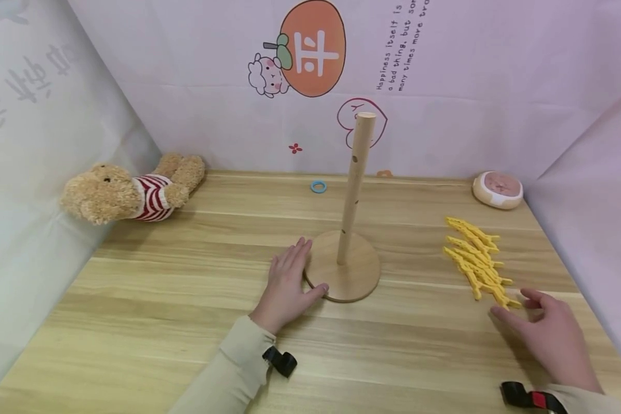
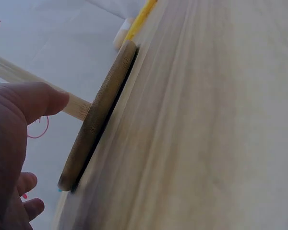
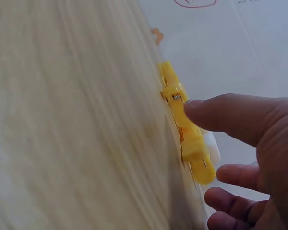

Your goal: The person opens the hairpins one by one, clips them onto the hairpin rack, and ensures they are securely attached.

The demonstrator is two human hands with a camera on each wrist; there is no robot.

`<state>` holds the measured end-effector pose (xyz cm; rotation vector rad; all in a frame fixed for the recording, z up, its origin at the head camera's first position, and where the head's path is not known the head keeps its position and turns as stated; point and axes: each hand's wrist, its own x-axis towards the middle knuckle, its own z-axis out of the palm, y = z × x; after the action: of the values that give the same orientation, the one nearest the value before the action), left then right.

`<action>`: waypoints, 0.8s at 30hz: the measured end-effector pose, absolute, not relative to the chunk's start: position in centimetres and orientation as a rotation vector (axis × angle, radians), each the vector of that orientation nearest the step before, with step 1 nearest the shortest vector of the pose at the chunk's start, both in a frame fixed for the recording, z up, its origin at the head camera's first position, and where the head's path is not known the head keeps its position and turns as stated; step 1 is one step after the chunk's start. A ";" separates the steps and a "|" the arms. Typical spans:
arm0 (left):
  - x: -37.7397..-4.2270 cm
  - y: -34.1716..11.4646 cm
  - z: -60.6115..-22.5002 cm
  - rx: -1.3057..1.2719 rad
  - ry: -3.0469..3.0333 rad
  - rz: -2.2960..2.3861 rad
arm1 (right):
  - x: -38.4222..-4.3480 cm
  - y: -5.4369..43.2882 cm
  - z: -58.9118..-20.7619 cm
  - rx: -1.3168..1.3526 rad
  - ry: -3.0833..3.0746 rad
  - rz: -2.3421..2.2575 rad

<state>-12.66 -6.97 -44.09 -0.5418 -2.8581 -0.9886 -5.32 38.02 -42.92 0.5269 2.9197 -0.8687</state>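
My left hand (image 1: 286, 286) lies at the left edge of a round wooden base (image 1: 359, 282); its fingers are extended and the thumb is spread along the near rim. Whether it presses on the base I cannot tell. From the base rises an upright wooden rod (image 1: 353, 195) with small dark holes along it. Several yellow plastic clothespins (image 1: 476, 259) lie in a loose row at the right. My right hand (image 1: 554, 330) is just beyond their near end, thumb and fingers apart with nothing between them. In the right wrist view, the thumb overlaps a clothespin (image 3: 175, 103) with a metal spring.
A teddy bear (image 1: 152, 195) in a striped top lies at the back left. Behind the rod, a small blue ring (image 1: 318, 186) rests near the cloth backdrop (image 1: 212, 86). At the back right corner sits a round white-and-beige object (image 1: 498, 190). Cloth encloses both sides of the wooden table (image 1: 176, 287).
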 end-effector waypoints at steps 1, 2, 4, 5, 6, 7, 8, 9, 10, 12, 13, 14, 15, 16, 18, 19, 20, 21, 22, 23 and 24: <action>-12.7 -6.9 -44.2 -0.537 -2.874 -0.988 | -5.2 38.1 -43.0 0.529 2.912 -0.855; -12.8 -6.9 -44.2 -0.531 -2.890 -0.998 | -5.2 38.3 -43.0 0.536 2.897 -0.855; -12.9 -6.9 -44.4 -0.523 -2.919 -1.008 | -5.1 38.4 -43.0 0.548 2.875 -0.850; -13.0 -6.9 -44.4 -0.519 -2.934 -1.011 | -5.1 38.5 -43.0 0.551 2.874 -0.844; -13.1 -6.9 -44.5 -0.514 -2.949 -1.013 | -5.1 38.5 -43.1 0.557 2.869 -0.835; -13.1 -6.9 -44.5 -0.508 -2.961 -1.018 | -5.2 38.6 -43.0 0.558 2.868 -0.830; -13.2 -7.0 -44.6 -0.503 -2.971 -1.022 | -5.2 38.6 -43.0 0.563 2.862 -0.830; -13.2 -7.0 -44.6 -0.500 -2.980 -1.020 | -5.3 38.7 -43.1 0.567 2.862 -0.824; -13.3 -7.0 -44.6 -0.497 -2.987 -1.019 | -5.2 38.7 -43.1 0.572 2.864 -0.821; -13.4 -7.0 -44.6 -0.491 -2.995 -1.020 | -5.1 38.7 -43.3 0.587 2.871 -0.824; -13.4 -7.0 -44.7 -0.492 -2.996 -1.019 | -5.1 38.8 -43.3 0.601 2.870 -0.839; -13.4 -7.0 -44.7 -0.494 -2.995 -1.014 | -5.0 38.8 -43.3 0.623 2.867 -0.862; -13.5 -7.0 -44.7 -0.497 -2.994 -1.010 | -4.9 38.8 -43.4 0.647 2.873 -0.884; -13.5 -7.0 -44.7 -0.500 -2.993 -1.006 | -4.8 38.8 -43.5 0.675 2.882 -0.913; -13.4 -7.0 -44.8 -0.507 -2.992 -0.995 | -4.7 38.8 -43.7 0.760 2.891 -1.015; -13.4 -7.0 -44.8 -0.510 -2.991 -0.990 | -4.6 38.7 -43.8 0.810 2.890 -1.085; -13.4 -7.0 -44.8 -0.512 -2.990 -0.989 | -4.4 38.7 -43.9 0.856 2.896 -1.150; -13.4 -7.0 -44.9 -0.513 -2.991 -0.984 | -4.3 38.6 -44.0 0.899 2.900 -1.216; -13.3 -7.0 -44.8 -0.512 -2.995 -0.980 | -4.2 38.5 -44.1 0.940 2.893 -1.293; -13.3 -7.0 -44.9 -0.512 -2.997 -0.976 | -4.2 38.4 -44.1 0.976 2.872 -1.376; -13.3 -7.0 -44.9 -0.511 -3.001 -0.970 | -4.1 38.2 -44.1 1.000 2.852 -1.451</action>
<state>-13.31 -6.98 -44.85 -0.5113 -3.0014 -0.9704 -4.11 38.24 -44.08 1.0001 2.8515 -1.4514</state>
